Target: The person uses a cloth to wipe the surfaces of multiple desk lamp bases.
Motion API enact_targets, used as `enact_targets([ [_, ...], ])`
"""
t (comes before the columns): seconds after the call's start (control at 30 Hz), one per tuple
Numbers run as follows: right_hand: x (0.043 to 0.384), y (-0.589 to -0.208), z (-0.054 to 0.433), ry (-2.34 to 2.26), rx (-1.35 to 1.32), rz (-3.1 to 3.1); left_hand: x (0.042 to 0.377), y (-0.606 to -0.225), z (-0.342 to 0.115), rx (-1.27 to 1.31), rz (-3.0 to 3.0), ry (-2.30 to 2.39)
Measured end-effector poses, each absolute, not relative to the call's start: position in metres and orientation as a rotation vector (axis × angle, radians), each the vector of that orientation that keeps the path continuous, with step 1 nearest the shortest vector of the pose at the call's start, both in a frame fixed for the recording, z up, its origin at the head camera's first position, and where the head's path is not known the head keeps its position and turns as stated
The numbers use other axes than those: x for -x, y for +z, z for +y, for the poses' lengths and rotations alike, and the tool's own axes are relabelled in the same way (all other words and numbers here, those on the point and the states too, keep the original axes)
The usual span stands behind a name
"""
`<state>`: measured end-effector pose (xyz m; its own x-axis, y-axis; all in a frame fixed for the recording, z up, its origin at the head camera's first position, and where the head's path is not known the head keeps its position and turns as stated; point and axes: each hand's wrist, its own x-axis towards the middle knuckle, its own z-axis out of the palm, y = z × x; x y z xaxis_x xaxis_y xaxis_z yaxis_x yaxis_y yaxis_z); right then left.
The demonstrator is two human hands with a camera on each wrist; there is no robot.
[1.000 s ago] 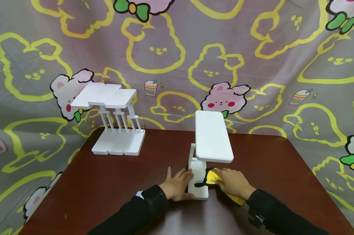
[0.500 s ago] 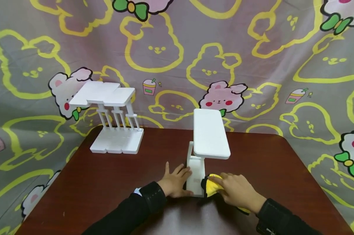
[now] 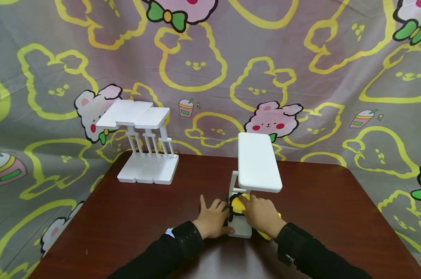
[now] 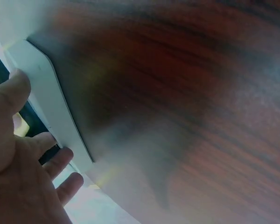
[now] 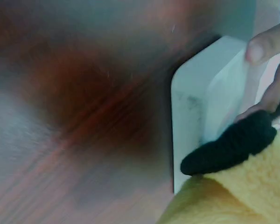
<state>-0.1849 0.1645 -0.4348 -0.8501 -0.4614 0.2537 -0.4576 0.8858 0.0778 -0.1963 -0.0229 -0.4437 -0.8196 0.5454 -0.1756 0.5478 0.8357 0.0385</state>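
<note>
A white stand, probably for a phone or tablet, with a flat rectangular top plate [image 3: 259, 161] stands upright on the table before me. My left hand [image 3: 212, 220], fingers spread, rests against the left side of its base [image 3: 240, 229]; the left wrist view shows thumb and fingertips touching the base's edge [image 4: 49, 88]. In my right hand [image 3: 264, 217] is a bunched yellow cloth [image 3: 238, 205] with black edging, pressed onto the base below the top plate. Close up in the right wrist view, the cloth [image 5: 242, 186] lies over part of the base, which bears a dark smudge.
Three similar white stands [image 3: 147, 168] stand side by side at the table's back left. The brown wooden table [image 3: 182, 193] ends at a cartoon-printed curtain [image 3: 210, 69] behind and at both sides.
The right hand drew the cloth toward me along the base's right side, then moved it forward and left onto the base's top. The left hand stays at the base. The head view shifted slightly.
</note>
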Motion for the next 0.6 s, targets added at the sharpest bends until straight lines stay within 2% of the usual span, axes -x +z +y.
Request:
enact_targets([
  [0.3, 0.148, -0.424, 0.181, 0.094, -1.067, -2.866, 0.201, -0.436, -0.030, -0.910, 2.817, -0.097],
  [0.6, 0.186, -0.425, 0.175, 0.066, -0.928, -2.757, 0.215, -0.436, -0.035, -0.865, 2.644, 0.292],
])
